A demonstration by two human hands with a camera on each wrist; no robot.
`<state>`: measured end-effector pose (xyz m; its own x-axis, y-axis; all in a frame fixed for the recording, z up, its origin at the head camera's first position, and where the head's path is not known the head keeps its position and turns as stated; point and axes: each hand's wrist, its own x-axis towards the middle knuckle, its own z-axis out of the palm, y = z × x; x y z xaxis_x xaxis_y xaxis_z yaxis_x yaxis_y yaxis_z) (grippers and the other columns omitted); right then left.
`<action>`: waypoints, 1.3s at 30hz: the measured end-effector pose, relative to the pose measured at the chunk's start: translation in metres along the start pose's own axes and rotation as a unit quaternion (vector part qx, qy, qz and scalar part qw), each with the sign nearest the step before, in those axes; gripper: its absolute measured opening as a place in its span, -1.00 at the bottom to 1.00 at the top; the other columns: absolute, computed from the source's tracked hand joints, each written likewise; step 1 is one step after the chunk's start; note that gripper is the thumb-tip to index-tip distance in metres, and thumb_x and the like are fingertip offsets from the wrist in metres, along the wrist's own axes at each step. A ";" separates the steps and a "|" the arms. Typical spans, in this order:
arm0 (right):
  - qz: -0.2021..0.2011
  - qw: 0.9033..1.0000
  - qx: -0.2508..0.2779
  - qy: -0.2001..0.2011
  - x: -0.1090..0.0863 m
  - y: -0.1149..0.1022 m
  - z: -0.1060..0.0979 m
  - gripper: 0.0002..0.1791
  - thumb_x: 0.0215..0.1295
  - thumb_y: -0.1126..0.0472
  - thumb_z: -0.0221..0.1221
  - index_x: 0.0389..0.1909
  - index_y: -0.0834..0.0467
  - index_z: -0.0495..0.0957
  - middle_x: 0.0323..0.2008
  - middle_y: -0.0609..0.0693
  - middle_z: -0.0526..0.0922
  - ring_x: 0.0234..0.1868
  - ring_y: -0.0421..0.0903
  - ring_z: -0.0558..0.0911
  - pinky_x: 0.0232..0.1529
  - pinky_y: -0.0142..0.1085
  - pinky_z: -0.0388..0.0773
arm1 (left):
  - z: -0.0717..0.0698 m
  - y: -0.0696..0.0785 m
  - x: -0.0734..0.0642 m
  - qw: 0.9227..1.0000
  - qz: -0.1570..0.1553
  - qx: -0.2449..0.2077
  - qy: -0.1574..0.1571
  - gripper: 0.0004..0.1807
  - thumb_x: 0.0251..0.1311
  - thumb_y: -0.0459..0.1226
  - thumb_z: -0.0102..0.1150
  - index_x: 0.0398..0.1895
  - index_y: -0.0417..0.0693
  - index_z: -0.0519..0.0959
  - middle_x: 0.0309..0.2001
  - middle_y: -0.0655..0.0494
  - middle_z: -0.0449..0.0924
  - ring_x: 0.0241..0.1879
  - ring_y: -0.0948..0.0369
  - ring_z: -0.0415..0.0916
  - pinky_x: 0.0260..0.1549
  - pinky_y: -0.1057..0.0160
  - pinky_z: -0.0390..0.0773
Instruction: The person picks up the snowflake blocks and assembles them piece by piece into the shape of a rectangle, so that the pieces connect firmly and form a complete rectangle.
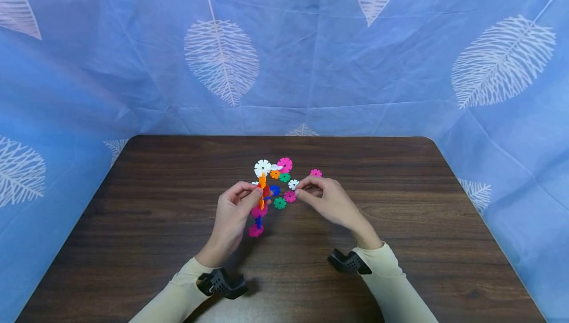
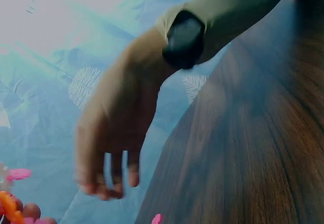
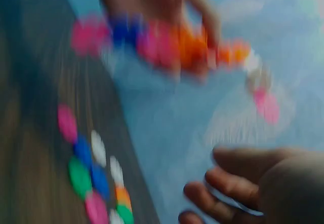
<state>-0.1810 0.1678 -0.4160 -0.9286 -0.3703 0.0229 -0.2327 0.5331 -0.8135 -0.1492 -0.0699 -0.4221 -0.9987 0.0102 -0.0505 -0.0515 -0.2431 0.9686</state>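
Note:
My left hand (image 1: 232, 212) pinches a chain of joined plastic snowflake discs (image 1: 263, 181) between thumb and fingers. Pink, blue, orange, red and white pieces make up the chain, which ends in a white disc (image 1: 263, 168) and a pink disc (image 1: 285, 165) at the far side. To the right, apart from the chain, my right hand (image 1: 331, 202) hovers with loosely bent fingers. The right wrist view, though blurred, shows those fingers (image 3: 230, 186) holding nothing. Only the left fingertips (image 2: 31, 211) and a bit of orange disc (image 2: 9, 206) enter the left wrist view.
Several loose discs lie on the dark wooden table (image 1: 400, 180) between and beyond the hands, among them a green disc (image 1: 280, 203), a pink disc (image 1: 290, 196), a white disc (image 1: 293, 184) and a blue disc (image 1: 275, 190). Blue leaf-patterned cloth (image 1: 284, 66) hangs behind the table.

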 end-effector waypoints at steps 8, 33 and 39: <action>0.035 0.986 -0.162 0.023 0.031 0.038 -0.024 -0.74 0.47 0.22 0.21 0.07 0.24 0.64 -0.10 0.10 0.68 -0.11 0.01 0.63 -0.05 -0.04 0.58 | -0.002 0.001 0.003 1.000 -0.012 -0.002 -0.001 -0.89 0.39 -0.43 0.19 -0.13 -0.33 0.50 -0.19 -0.04 0.72 -0.22 0.16 0.76 -0.10 0.27 0.71; 0.068 0.978 -0.196 -0.011 0.067 0.076 -0.026 -0.67 0.40 0.33 0.25 0.15 0.23 0.63 0.09 0.21 0.66 0.03 0.12 0.64 0.06 0.04 0.59 | -0.004 0.003 0.002 0.995 -0.037 -0.085 -0.030 -0.88 0.42 -0.47 0.11 -0.14 -0.20 0.37 -0.01 -0.05 0.74 -0.04 0.09 0.75 -0.02 0.15 0.69; 0.076 0.979 -0.186 -0.024 0.063 0.073 -0.024 -0.67 0.37 0.32 0.29 0.13 0.22 0.62 0.01 0.17 0.63 -0.05 0.06 0.60 0.00 -0.01 0.57 | -0.004 0.001 0.003 0.995 -0.047 -0.081 -0.039 -0.70 0.42 -0.49 0.05 0.13 -0.16 0.29 -0.01 0.04 0.68 -0.04 0.12 0.74 0.05 0.10 0.66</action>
<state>-0.2632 0.2022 -0.4599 -0.9484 -0.2953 -0.1159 -0.1903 0.8218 -0.5371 -0.1523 -0.0741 -0.4222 -0.9869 0.1138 -0.1144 -0.1503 -0.3912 0.9080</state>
